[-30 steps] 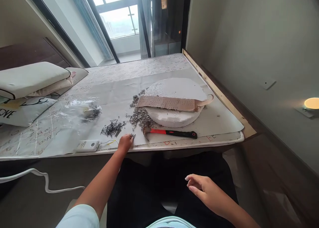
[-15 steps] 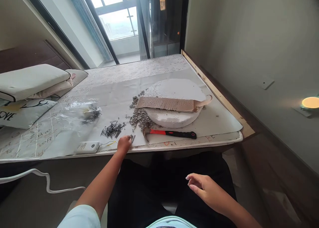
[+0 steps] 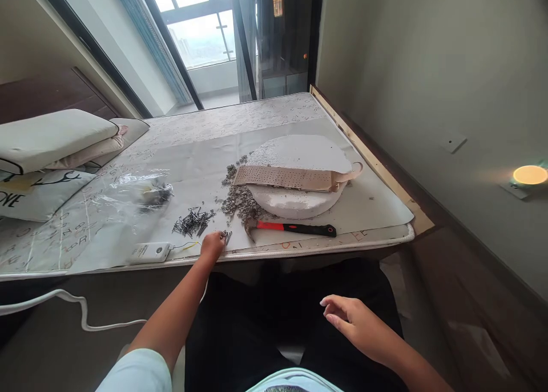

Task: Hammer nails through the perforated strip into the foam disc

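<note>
My left hand (image 3: 213,245) is at the near edge of the paper, its fingers closed on a few nails (image 3: 228,237) that stick out to the right of the fingertips. A heap of dark nails (image 3: 193,221) lies just beyond it. My right hand (image 3: 347,318) hangs above my lap, fingers loosely curled with a gap to the thumb and nothing between them. A claw hammer (image 3: 295,227) with a red and black handle lies in front of a round white foam block (image 3: 302,207). Across that block rests a brown perforated strip (image 3: 285,178).
Grey crumbs (image 3: 240,201) are heaped left of the foam block. A clear plastic bag (image 3: 137,193) and a white box-shaped device with a wire (image 3: 148,253) lie to the left. Pillows (image 3: 55,138) are piled at far left; a wooden rail (image 3: 368,152) borders the mattress on the right.
The whole view has shifted very slightly. My left hand stays at the nails and my right hand keeps nearly the same pose above my lap.
</note>
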The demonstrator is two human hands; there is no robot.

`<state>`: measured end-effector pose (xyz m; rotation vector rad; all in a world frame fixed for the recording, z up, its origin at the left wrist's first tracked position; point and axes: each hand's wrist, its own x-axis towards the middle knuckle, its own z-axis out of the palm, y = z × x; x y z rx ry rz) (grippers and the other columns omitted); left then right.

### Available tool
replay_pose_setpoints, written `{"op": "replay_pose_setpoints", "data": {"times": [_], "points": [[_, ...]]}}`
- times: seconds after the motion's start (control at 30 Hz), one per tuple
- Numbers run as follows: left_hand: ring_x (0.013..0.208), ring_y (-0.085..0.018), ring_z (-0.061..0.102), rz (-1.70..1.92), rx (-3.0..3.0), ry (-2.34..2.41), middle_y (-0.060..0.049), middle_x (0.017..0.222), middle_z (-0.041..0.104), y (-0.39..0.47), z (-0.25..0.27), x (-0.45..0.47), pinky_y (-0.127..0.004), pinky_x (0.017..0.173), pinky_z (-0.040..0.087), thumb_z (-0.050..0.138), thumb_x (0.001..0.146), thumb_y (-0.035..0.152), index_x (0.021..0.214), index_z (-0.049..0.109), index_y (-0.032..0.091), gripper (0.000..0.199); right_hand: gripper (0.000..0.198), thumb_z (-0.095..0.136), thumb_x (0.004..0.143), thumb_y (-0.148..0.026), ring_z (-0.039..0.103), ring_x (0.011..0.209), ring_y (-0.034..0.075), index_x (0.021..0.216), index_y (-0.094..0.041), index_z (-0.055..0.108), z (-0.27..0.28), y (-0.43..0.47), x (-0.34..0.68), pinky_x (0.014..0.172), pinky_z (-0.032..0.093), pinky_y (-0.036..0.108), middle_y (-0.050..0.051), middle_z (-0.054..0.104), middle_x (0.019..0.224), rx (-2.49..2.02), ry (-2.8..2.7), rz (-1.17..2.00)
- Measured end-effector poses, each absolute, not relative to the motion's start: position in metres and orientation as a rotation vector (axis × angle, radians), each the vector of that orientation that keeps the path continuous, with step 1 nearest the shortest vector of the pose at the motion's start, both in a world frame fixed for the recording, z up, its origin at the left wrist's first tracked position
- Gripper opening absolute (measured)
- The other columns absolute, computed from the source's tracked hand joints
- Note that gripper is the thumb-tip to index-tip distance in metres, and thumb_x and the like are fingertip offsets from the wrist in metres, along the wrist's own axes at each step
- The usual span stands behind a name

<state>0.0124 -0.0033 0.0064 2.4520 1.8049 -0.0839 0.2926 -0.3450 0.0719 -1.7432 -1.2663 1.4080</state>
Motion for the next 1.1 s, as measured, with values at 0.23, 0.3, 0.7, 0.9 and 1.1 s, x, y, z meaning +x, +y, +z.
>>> {"op": "replay_pose_setpoints", "data": {"times": [0.23,0.3,0.7,0.9,1.1], "points": [[0.084,-0.02,0.063,-0.136,2.469,1.834,-0.009,0.091,0.071,-0.002,0.012,0.015,-0.024,0.068,0.041,0.044,0.08,0.024,0.09,0.07,0.018,0.028,0.025,0.048,0.084,-0.032,0.061,0.083,0.019,0.1,-0.021,0.062,0.072,-0.343,0.293,0.075,0.045,0.029,0.004,0.067,0.09,-1.766,-1.28,1.374],[0.083,-0.021,0.063,-0.177,2.494,1.829,-0.01,0.088,0.071,0.001,0.015,0.016,-0.025,0.066,0.04,0.044,0.079,0.024,0.089,0.069,0.018,0.028,0.025,0.048,0.084,-0.031,0.061,0.083,0.018,0.1,-0.02,0.063,0.078,-0.341,0.293,0.075,0.045,0.028,0.005,0.067,0.089,-1.777,-1.291,1.351],[0.077,-0.02,0.062,-0.266,2.522,1.816,-0.006,0.081,0.07,0.021,0.017,0.017,-0.022,0.06,0.039,0.045,0.073,0.026,0.077,0.068,0.022,0.023,0.025,0.049,0.082,-0.026,0.061,0.081,0.017,0.101,-0.02,0.064,0.088,-0.338,0.294,0.071,0.045,0.026,0.004,0.067,0.09,-1.792,-1.244,1.331],[0.083,-0.021,0.061,-0.227,2.587,1.764,-0.008,0.093,0.068,0.021,0.019,0.012,-0.026,0.07,0.043,0.043,0.077,0.026,0.085,0.068,0.021,0.027,0.025,0.05,0.081,-0.026,0.061,0.081,0.017,0.1,-0.019,0.064,0.085,-0.337,0.294,0.071,0.045,0.026,0.004,0.067,0.089,-1.785,-1.262,1.298],[0.112,-0.025,0.051,-0.02,2.637,1.822,-0.012,0.116,0.06,0.004,0.017,0.004,-0.03,0.094,0.038,0.053,0.077,0.043,0.11,0.061,0.018,0.042,0.024,0.048,0.083,-0.029,0.061,0.082,0.018,0.099,-0.019,0.063,0.072,-0.342,0.291,0.073,0.045,0.028,0.005,0.067,0.088,-1.766,-1.287,1.305]]}}
